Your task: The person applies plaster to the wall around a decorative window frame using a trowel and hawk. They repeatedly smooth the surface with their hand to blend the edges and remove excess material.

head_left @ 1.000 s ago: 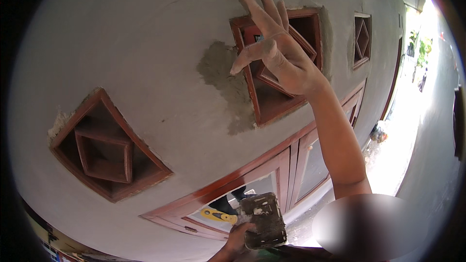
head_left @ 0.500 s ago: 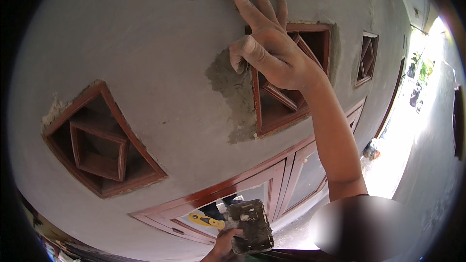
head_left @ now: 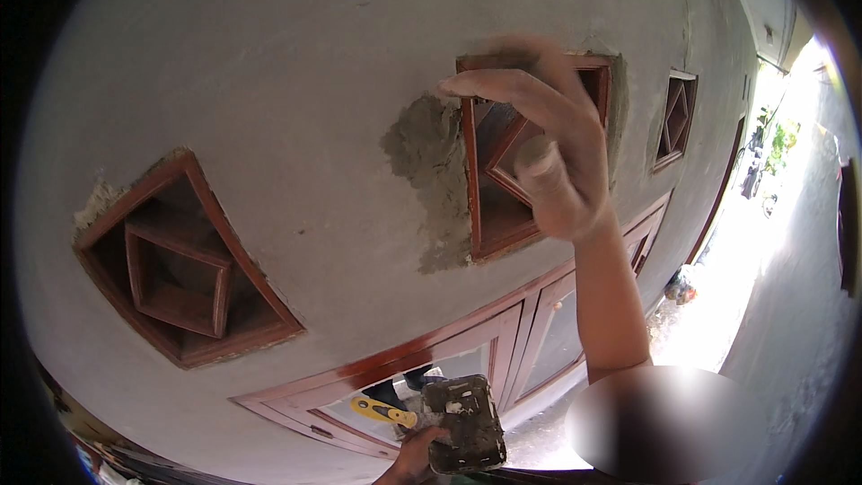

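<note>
In the lower middle, my left hand (head_left: 419, 454) is closed on the near-left edge of a dark rectangular mortar tray (head_left: 474, 436), caked with grey mortar. A yellow-handled scraper (head_left: 382, 410) lies by the same hand, its blade end against the tray; whether the fingers hold it too is unclear. My right hand (head_left: 570, 148) is raised, fingers curved and apart, a little blurred, with nothing visible in it. It is in front of a reddish-brown wooden vent frame (head_left: 476, 171) and hides part of it. Left of that frame is a patch of darker, rough mortar (head_left: 429, 162) on the wall.
The grey plastered wall (head_left: 296, 108) carries another wooden vent frame (head_left: 242, 296) at left and a smaller one (head_left: 675, 121) at right. Below runs a reddish wooden window frame (head_left: 503, 341) with glass panes. A bright alley with plants (head_left: 779, 139) lies at far right.
My right hand has come down from the wall above the vent frame to in front of it, its outstretched fingers now curving. The left hand, tray and scraper have hardly moved.
</note>
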`<state>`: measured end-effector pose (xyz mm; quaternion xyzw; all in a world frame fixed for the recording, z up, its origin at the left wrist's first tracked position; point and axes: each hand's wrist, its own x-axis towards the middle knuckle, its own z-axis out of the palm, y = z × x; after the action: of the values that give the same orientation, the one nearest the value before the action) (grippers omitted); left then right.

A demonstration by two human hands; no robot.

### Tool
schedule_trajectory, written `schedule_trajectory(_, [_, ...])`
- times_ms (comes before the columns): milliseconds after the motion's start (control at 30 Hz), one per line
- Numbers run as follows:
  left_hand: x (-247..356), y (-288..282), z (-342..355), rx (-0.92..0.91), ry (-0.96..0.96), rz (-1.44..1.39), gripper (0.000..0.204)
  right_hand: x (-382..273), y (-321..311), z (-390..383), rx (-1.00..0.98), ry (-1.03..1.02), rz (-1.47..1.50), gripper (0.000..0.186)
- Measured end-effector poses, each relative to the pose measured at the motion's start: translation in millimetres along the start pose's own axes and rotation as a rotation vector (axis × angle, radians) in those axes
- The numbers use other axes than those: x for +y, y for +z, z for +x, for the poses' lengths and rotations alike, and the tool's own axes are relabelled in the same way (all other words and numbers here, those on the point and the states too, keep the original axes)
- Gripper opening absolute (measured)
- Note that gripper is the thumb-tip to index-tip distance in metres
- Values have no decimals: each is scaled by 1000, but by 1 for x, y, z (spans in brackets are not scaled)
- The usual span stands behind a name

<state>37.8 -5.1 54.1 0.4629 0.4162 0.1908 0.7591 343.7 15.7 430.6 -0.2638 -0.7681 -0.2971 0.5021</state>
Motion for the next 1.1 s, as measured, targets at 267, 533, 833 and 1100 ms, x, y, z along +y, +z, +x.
schedule_trajectory(267, [5, 8, -4, 36, -77, -183, 28, -37, 47, -46, 95, 388, 19, 76])
schedule_trajectory(533, [-14, -15, 7, 30, -82, -206, 31, -74, 72, -36, -16, 661, -643, 89])
schedule_trajectory(833, [-8, -15, 4, -25, 4, -39, 34, -69, 98, -38, 112, 561, -696, 94])
schedule_trajectory(1100, [-2, -10, -14, -123, 171, 294, 26, -94, 88, -37, 104, 506, -615, 92])
